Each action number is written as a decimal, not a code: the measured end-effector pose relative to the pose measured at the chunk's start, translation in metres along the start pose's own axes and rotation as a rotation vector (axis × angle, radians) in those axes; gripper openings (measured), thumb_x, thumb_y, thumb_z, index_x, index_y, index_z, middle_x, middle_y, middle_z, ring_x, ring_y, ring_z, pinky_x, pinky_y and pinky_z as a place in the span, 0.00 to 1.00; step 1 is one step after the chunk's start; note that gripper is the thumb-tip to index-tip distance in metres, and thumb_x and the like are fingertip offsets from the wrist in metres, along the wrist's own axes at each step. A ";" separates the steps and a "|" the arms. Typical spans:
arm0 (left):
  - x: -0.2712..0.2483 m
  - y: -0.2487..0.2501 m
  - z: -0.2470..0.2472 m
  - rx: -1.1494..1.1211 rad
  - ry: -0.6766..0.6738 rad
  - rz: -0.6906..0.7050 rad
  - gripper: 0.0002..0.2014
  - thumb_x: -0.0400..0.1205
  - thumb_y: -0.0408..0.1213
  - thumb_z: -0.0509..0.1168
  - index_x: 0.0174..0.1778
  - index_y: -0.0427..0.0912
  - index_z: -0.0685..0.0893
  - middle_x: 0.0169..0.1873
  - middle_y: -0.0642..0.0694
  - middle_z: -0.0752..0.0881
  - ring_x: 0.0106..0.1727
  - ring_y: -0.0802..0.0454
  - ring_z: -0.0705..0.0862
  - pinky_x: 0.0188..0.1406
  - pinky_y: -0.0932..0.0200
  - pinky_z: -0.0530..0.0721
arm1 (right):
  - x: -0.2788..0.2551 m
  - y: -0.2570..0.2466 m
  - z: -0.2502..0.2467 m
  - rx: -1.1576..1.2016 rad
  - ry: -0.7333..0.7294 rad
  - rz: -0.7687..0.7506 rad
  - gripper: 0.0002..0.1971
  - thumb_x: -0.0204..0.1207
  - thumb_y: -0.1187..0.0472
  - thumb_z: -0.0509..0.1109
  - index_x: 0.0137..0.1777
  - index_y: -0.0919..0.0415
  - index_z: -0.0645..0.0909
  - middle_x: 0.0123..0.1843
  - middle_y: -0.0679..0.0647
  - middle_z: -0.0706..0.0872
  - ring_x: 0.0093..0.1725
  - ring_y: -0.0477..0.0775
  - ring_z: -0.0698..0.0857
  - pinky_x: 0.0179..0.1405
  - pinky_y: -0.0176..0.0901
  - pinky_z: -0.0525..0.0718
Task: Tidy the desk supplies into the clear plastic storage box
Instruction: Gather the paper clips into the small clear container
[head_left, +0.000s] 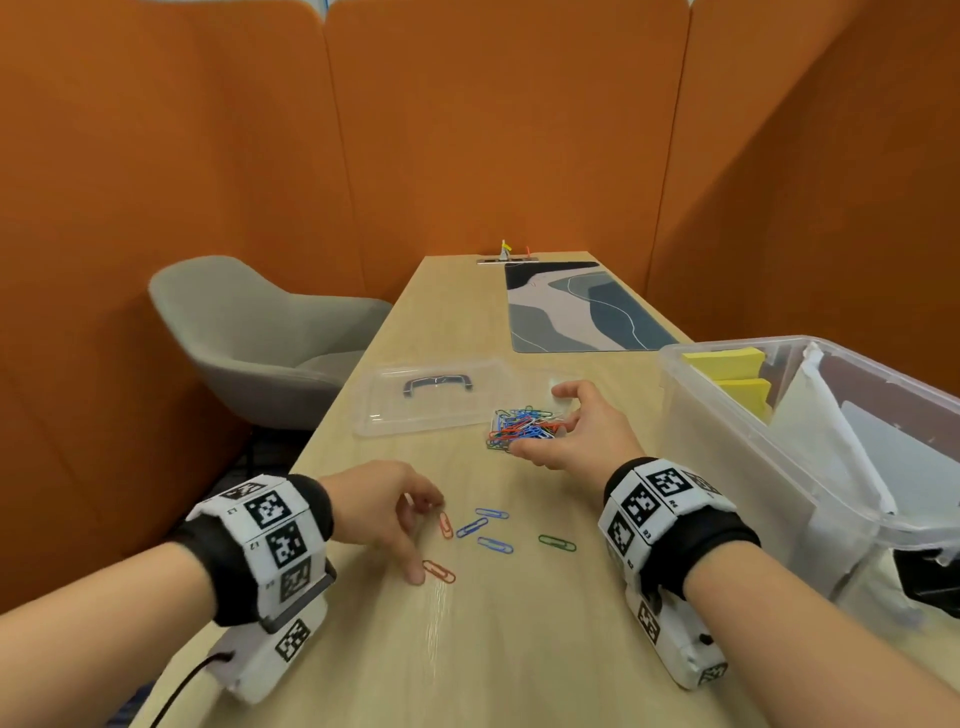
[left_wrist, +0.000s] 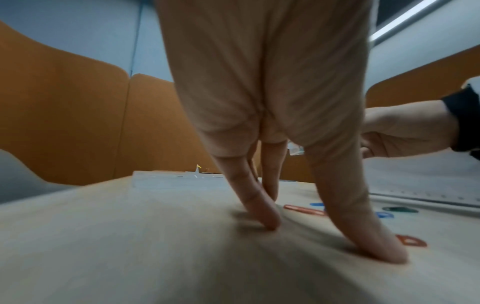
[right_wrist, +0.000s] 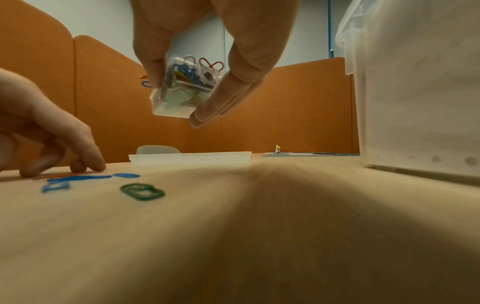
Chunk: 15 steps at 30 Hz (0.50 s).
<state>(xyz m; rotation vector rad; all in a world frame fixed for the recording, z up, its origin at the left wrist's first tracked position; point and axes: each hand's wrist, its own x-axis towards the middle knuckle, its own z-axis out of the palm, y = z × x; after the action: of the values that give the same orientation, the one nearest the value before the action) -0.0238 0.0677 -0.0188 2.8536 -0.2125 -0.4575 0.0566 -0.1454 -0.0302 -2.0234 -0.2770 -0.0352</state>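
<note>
**A:** Holding the small clear paperclip case (right_wrist: 179, 92) in my right hand (head_left: 587, 431), above the desk (head_left: 519, 649); thumb and fingers are curled around its two sides. It is full of coloured clips and some stick out over the edge.

**B:** And the left hand (head_left: 384, 512)?

**A:** It is down on the wood, and the fingertips (left_wrist: 270, 221) press the desk near two orange paperclips (head_left: 440, 570). I think nothing is pinched yet. Three blue paperclips (head_left: 491, 527) and one green paperclip (head_left: 557, 542) lie loose just beside.

**B:** How will they handle?

**A:** My guess: very light, thin, flat on a smooth top, so they are hard to lift directly. Better to slide one to the fingertip and pinch it at the rounded end. The case is stiff plastic but slippery, and it has no cover on, so it must stay level or the clips fall out.

**B:** Where do they go?

**A:** Into the clear plastic storage box (head_left: 737, 467) at my right, which already has yellow sticky notes (head_left: 727, 364) and papers inside. Its lid (head_left: 426, 400) lies on the desk behind.

**B:** Any writing?

**A:** On the supplies, none that I can read. On the wrist bands (head_left: 654, 504) there are only square markers with small codes, too small to be sure.
</note>
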 end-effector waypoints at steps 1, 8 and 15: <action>0.004 0.003 0.001 -0.006 0.012 0.013 0.36 0.63 0.46 0.81 0.68 0.49 0.79 0.50 0.56 0.79 0.46 0.61 0.79 0.45 0.80 0.72 | 0.000 0.000 0.001 0.001 0.003 0.003 0.40 0.54 0.53 0.85 0.66 0.53 0.70 0.45 0.52 0.83 0.47 0.56 0.89 0.56 0.50 0.86; 0.032 0.027 0.013 -0.061 0.178 0.032 0.16 0.78 0.40 0.69 0.61 0.43 0.85 0.55 0.46 0.88 0.47 0.56 0.81 0.38 0.77 0.71 | -0.002 0.000 -0.001 0.008 0.035 0.011 0.39 0.55 0.52 0.84 0.65 0.52 0.70 0.43 0.52 0.84 0.47 0.54 0.89 0.55 0.49 0.87; 0.027 0.036 0.015 -0.076 0.035 0.140 0.34 0.67 0.52 0.77 0.70 0.53 0.77 0.63 0.54 0.74 0.60 0.56 0.77 0.61 0.68 0.73 | -0.002 0.000 -0.001 -0.013 0.024 0.001 0.39 0.55 0.51 0.84 0.65 0.52 0.69 0.43 0.52 0.85 0.45 0.53 0.89 0.53 0.47 0.87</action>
<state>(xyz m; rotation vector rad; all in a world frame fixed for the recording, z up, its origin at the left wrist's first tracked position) -0.0074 0.0249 -0.0306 2.7471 -0.3776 -0.3781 0.0548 -0.1463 -0.0300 -2.0350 -0.2607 -0.0610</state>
